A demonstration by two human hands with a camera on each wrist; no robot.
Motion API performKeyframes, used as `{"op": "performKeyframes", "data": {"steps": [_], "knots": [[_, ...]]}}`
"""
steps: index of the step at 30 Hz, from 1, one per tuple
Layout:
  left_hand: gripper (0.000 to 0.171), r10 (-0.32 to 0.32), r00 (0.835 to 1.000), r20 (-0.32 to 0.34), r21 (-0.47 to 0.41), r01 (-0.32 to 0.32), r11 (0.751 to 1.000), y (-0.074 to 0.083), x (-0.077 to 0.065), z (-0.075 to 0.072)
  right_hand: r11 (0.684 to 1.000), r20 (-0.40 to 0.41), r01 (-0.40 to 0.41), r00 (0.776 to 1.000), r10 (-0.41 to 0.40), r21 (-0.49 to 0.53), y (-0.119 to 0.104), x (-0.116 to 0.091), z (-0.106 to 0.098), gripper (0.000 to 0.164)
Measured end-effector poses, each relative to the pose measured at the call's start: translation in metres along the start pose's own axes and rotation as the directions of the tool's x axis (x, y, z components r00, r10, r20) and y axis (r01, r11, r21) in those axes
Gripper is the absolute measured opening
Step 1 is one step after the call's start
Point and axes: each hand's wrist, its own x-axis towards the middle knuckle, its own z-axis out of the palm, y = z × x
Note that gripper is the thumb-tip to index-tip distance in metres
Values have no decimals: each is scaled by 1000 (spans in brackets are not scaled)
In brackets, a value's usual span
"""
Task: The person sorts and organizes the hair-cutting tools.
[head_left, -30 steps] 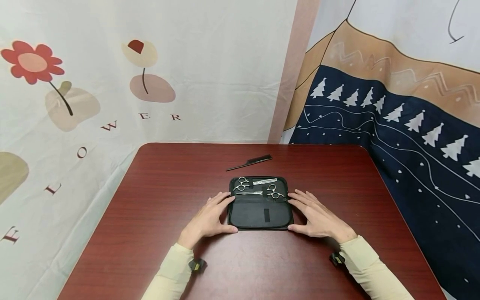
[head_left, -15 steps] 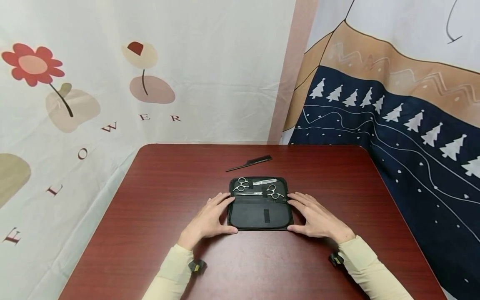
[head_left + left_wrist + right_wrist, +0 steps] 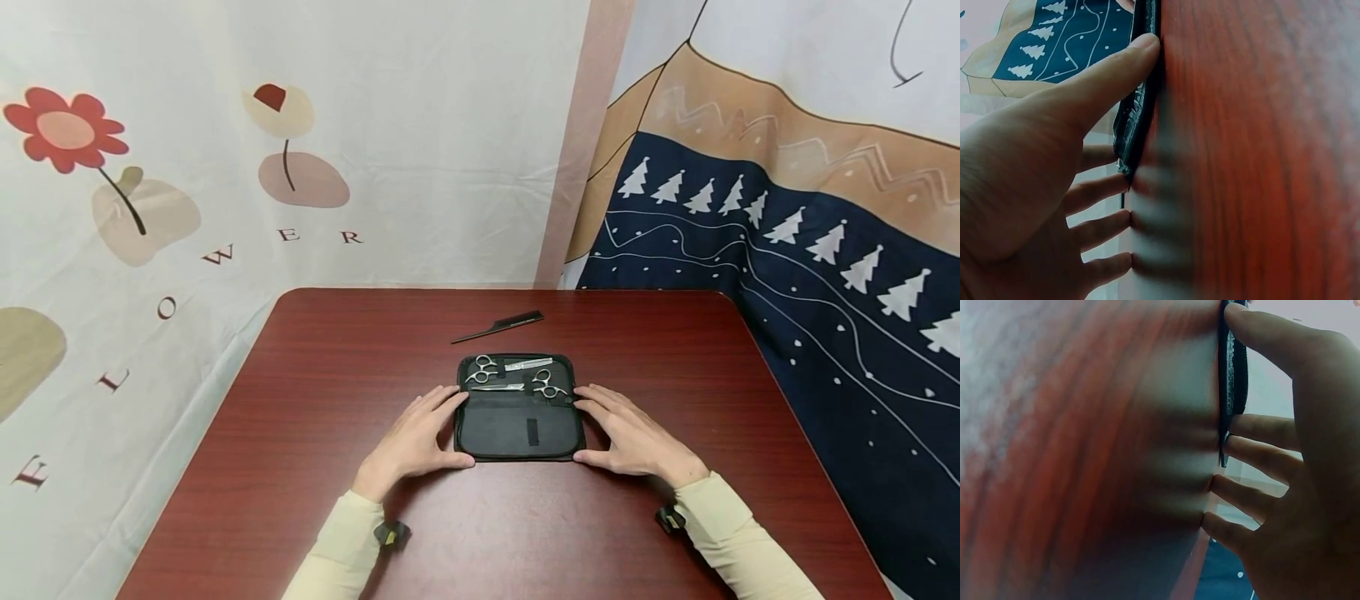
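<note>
A black zip case (image 3: 519, 432) lies unfolded on the table in the head view. Two pairs of silver hairdressing scissors, an upper pair (image 3: 528, 364) and a lower pair (image 3: 498, 387), sit in its far half under small black straps. My left hand (image 3: 414, 437) is spread along the case's left side, thumb touching the near corner. Mirroring it on the right side, my right hand (image 3: 639, 433) has its thumb at the other near corner. In both wrist views the thumbs touch the case edge (image 3: 1141, 106), and some fingertips reach the tabletop (image 3: 1085, 462).
Beyond the case lies a black tail comb (image 3: 498, 326), its thin handle pointing left. The reddish-brown table (image 3: 315, 400) meets a white flower-print curtain (image 3: 450, 167) behind and a navy tree-print curtain (image 3: 825, 333) at the right.
</note>
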Motion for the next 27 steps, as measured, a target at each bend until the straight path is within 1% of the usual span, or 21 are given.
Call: {"op": "performKeyframes", "data": {"steps": [5, 7, 11, 15, 21, 24, 27], "knots": [[108, 19, 1000, -22, -6, -19, 1000, 0, 0, -4, 1000, 2, -7, 1000, 7, -1, 0, -1, 1, 77], [105, 23, 999, -36, -25, -23, 999, 0, 1, -6, 1000, 2, -9, 1000, 9, -2, 0, -1, 1, 77], [100, 30, 996, -88, -44, -34, 998, -3, 7, -11, 1000, 0, -11, 1000, 11, 4, 1, -1, 1, 77], [98, 39, 988, -146, -26, -44, 999, -9, 18, -16, 1000, 0, -12, 1000, 12, 8, 1, 0, 0, 77], [97, 67, 973, -222, 17, -65, 998, -20, 38, -24, 1000, 1, -11, 1000, 11, 3, 1, 0, 1, 77], [97, 64, 971, -229, 25, -60, 998, -24, 50, -28, 1000, -7, -7, 1000, 7, 6, 1, 1, 0, 76], [95, 54, 975, -215, 21, -51, 998, -26, 62, -32, 1000, -10, -6, 1000, 7, 10, 1, 1, 0, 76]]}}
